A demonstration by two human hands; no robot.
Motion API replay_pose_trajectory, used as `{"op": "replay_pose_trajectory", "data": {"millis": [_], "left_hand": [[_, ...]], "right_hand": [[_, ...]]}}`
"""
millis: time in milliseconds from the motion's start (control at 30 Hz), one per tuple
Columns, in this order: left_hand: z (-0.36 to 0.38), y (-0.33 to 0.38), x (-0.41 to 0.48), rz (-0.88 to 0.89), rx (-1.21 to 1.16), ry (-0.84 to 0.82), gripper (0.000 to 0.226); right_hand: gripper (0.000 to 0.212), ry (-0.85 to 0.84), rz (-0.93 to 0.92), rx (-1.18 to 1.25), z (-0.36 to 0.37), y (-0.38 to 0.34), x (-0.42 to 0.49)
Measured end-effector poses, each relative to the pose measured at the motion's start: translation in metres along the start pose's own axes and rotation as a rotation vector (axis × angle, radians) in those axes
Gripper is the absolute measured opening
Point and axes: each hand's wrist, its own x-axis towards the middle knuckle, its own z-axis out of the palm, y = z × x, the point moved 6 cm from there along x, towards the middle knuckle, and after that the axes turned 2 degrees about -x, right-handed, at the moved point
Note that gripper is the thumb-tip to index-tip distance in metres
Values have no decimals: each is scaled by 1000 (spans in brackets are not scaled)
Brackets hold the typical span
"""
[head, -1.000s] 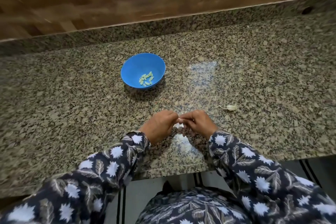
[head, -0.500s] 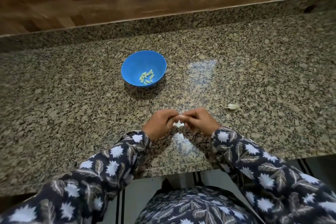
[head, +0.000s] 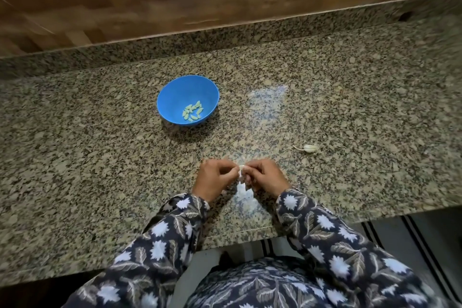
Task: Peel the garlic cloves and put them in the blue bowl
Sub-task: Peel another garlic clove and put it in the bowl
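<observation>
Garlic clove (head: 241, 173) in work: pinched between both hands, above the near edge of the granite countertop (head: 100, 157)

Countertop: speckled, glossy. Well beyond the hands and to the left, blue bowl (head: 172, 90) holds a small heap of peeled cloves (head: 192, 113)

Left hand (head: 216, 179), right hand (head: 265, 177): fingers curled, tips meeting on the clove, which is mostly hidden

Unpeeled clove (head: 309, 149): alone on the right, apart from the hands

Pale patch (head: 243, 196) under the hands: skins or glare, cannot tell

Risk (judgement): once bared, the slick clove could squirt from the pinch and drop over the near edge; loose skin could ride into the bowl with it
</observation>
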Motion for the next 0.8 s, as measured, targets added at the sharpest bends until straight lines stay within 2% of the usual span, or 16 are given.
{"op": "replay_pose_trajectory", "data": {"millis": [100, 200, 333, 433, 500, 567, 667, 733, 800], "left_hand": [[-2, 12, -1, 91, 192, 6, 11], [-3, 6, 0, 23, 156, 23, 11], [-1, 1, -4, -26, 19, 48, 8], [-6, -13, -3, -189, -113, 105, 7], [-8, -20, -3, -249, -73, 117, 12], [-7, -20, -4, -252, -56, 108, 11], [-2, -11, -6, -215, -233, 61, 24], [2, -5, -4, -208, -304, 8, 27], [8, -3, -5, -220, -265, -45, 27]], "right_hand": [[18, 19, -61, -264, -2, -7, -2], [18, 23, -118, -382, -1, -16, -3], [21, 79, -129, -337, -13, -18, -1], [22, 68, -63, -223, -14, -8, -3], [21, 42, -12, -133, -11, -4, -3], [19, 7, 20, -94, -8, 0, -2], [15, -15, 33, -61, -6, 0, -5], [17, -14, 24, -99, -5, -1, -5], [19, -36, 10, -163, -3, -3, -6]]}}
